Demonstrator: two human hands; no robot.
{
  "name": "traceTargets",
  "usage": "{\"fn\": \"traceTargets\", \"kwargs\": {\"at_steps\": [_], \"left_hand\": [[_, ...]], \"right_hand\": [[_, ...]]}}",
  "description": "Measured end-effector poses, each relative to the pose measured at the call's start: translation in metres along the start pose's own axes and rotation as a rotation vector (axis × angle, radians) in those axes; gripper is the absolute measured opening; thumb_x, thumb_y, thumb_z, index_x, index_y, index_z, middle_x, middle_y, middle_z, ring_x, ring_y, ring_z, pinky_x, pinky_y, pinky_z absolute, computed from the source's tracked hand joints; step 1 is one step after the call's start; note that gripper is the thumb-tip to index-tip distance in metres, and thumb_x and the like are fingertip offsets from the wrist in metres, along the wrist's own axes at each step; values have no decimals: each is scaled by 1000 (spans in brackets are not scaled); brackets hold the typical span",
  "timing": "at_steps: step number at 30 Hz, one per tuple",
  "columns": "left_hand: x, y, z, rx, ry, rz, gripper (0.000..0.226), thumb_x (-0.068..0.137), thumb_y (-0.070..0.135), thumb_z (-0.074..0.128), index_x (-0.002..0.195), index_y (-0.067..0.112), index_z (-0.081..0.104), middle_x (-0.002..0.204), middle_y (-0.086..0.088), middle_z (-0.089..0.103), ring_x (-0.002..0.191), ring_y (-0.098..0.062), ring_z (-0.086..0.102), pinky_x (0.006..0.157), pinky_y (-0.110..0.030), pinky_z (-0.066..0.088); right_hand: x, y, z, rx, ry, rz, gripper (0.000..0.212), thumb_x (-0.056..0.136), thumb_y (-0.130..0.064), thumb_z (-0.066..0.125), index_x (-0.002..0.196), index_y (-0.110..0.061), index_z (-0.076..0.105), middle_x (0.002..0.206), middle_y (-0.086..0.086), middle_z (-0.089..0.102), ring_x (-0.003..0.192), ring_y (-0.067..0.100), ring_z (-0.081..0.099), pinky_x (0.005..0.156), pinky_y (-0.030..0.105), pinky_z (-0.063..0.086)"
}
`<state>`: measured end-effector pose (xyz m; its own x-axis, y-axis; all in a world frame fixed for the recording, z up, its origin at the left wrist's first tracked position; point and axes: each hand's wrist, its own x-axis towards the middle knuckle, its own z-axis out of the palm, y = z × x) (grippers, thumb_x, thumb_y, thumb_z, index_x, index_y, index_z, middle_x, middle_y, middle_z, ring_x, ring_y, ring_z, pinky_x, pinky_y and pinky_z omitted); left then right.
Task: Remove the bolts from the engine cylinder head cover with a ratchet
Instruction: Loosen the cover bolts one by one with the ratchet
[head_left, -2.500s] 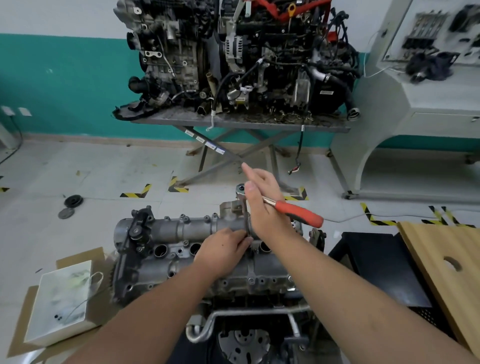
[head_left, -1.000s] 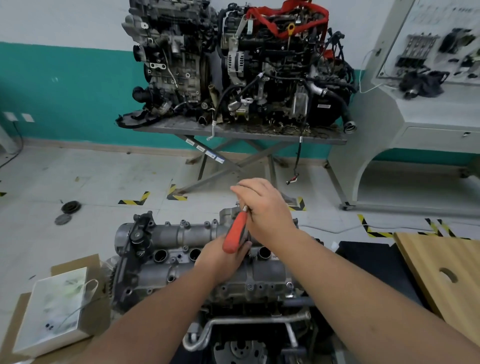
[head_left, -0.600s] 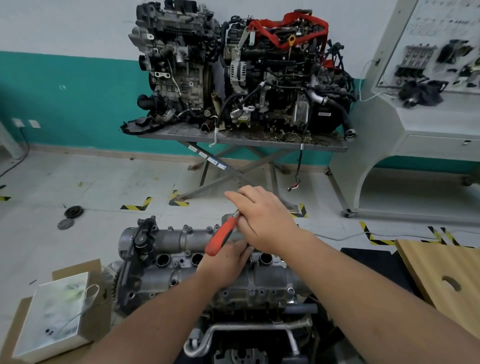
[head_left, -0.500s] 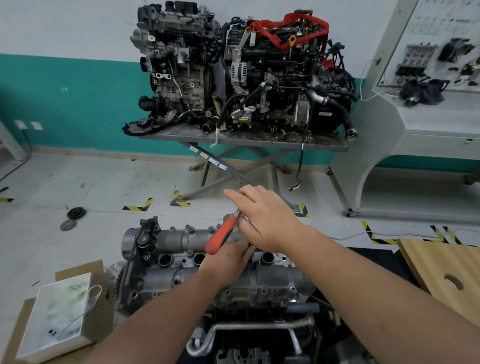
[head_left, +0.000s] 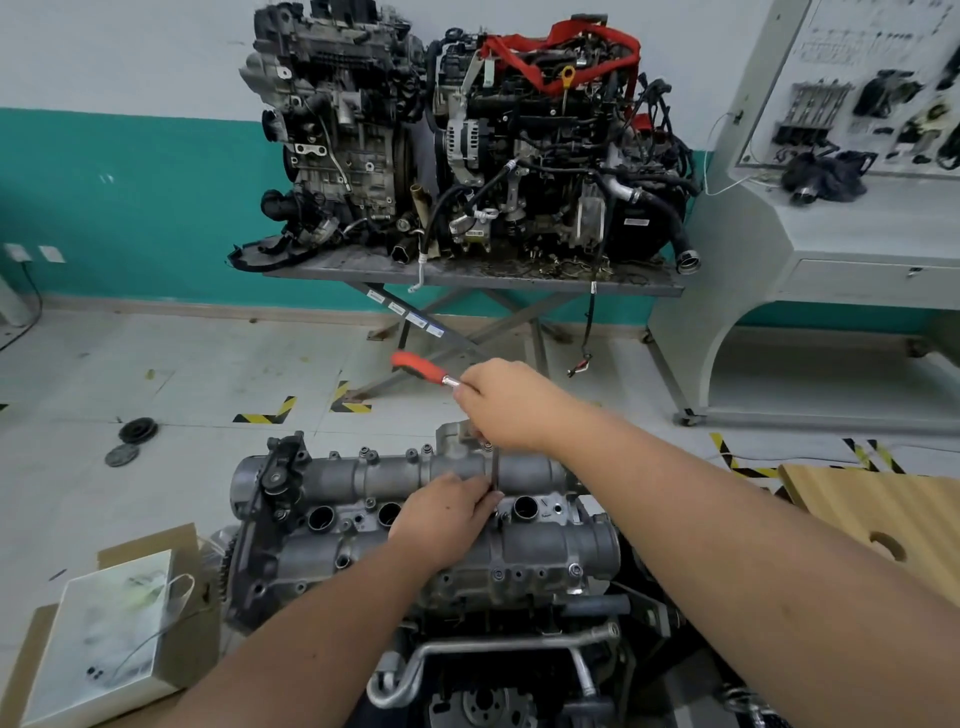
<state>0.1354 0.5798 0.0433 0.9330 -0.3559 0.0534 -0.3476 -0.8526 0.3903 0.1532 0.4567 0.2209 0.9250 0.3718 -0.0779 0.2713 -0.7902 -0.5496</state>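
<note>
The grey aluminium cylinder head cover lies across the engine in front of me, with small bolts along its far edge. My right hand grips the head end of the ratchet, whose red handle points up and to the left. A thin extension bar drops from that hand to the cover's middle. My left hand rests on the cover and pinches the bar's lower end, hiding the bolt under it.
A white box on cardboard sits at the lower left. A wooden board with a hole lies on the right. Beyond, two engines stand on a scissor-leg table, and a grey training console stands at the right.
The ratchet's red handle has swung from pointing down-left beside my left hand to pointing up-left beyond my right hand. My left hand stays at the bar's foot.
</note>
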Motion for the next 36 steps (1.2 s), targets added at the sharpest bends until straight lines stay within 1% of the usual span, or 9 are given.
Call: {"fn": "traceTargets", "kwargs": {"at_steps": [5,10,14,16,19,23,27,30,36], "left_hand": [[0,-2,1,9,-8,6,30,103,53,32,84,32,41,88,-3,56,86,-26,59,66,-35,42],[0,0,-2,18,-26,6,40,105,51,30,89,22,53,90,-4,60,84,-24,58,69,-39,49],[1,0,-2,-7,-24,7,45,101,51,29,91,18,57,90,-6,62,82,-27,61,68,-41,51],[1,-1,-1,-42,-16,-4,49,96,51,25,106,17,59,97,-8,66,86,-29,64,71,-41,54],[3,-5,2,-46,31,55,44,103,42,37,140,21,48,133,-2,59,118,-21,59,96,-35,50],[3,-3,2,-23,20,58,33,104,50,34,100,27,58,94,1,64,82,-23,62,65,-33,46],[3,-1,0,19,1,10,37,104,50,32,111,25,59,102,-4,64,92,-28,63,71,-40,52],[3,1,0,13,-7,-10,36,104,50,33,108,24,58,103,-4,63,95,-28,62,76,-40,53],[2,-1,2,30,-5,-10,32,103,53,33,92,27,50,94,-6,59,89,-28,61,68,-36,43]], "right_hand": [[-3,2,26,1188,102,307,14,101,-12,47,89,-6,53,58,2,65,64,22,69,76,36,47],[-2,7,46,1572,420,327,23,98,-13,57,76,-17,51,71,2,68,70,18,56,60,27,38],[-15,15,66,836,581,-23,20,100,-35,52,104,-46,69,108,-20,67,97,-4,62,79,14,49],[-15,29,72,327,776,-320,27,98,-20,58,121,-24,70,123,-7,63,114,8,58,92,24,49],[-11,43,68,-226,881,-464,36,75,7,68,107,-8,75,116,8,69,110,33,62,87,44,50],[-13,42,47,-478,728,-486,28,81,-10,57,104,-8,72,94,7,67,89,31,62,77,41,49],[-16,35,32,-674,477,-389,54,97,-46,37,133,-10,56,106,6,61,93,28,55,82,40,44],[-13,32,22,-754,304,-389,61,101,-51,28,148,-13,37,117,5,55,101,26,51,84,39,41],[-7,21,4,-656,112,-375,42,107,-43,27,132,-18,50,110,5,57,102,28,55,79,40,43]]}}
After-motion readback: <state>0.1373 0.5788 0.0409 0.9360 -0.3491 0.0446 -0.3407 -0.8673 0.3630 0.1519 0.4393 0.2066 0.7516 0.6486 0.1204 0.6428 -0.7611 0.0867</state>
